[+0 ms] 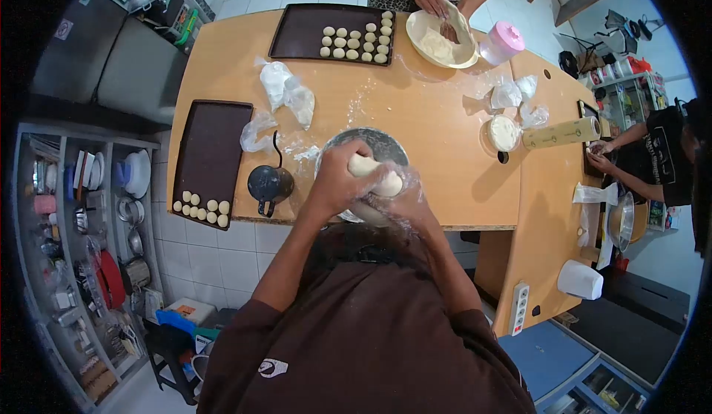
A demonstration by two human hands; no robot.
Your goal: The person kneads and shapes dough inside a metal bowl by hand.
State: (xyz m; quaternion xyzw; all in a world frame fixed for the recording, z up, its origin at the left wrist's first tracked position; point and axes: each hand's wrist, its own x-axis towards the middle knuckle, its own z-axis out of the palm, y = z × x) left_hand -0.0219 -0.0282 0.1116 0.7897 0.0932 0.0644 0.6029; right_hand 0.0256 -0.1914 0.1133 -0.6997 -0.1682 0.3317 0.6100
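A lump of pale dough (365, 166) is squeezed between both hands above a metal bowl (382, 143). My left hand (340, 176) wraps round its left part, and my right hand (406, 200), dusted with flour, closes round the part on the right, where a rounded end bulges out. The lower part of the bowl is hidden behind the hands. On the wooden table, left of the bowl, stands a black pitcher-like container (270, 183) with a thin curved spout. Scattered flour (360, 106) lies beyond the bowl.
Dark trays hold dough balls at the left (211, 139) and far side (304, 28). Plastic bags (285, 91) lie between them. Across the table a person's hands work in a cream bowl (424, 32). A film roll (561, 133) lies right; another person works at far right.
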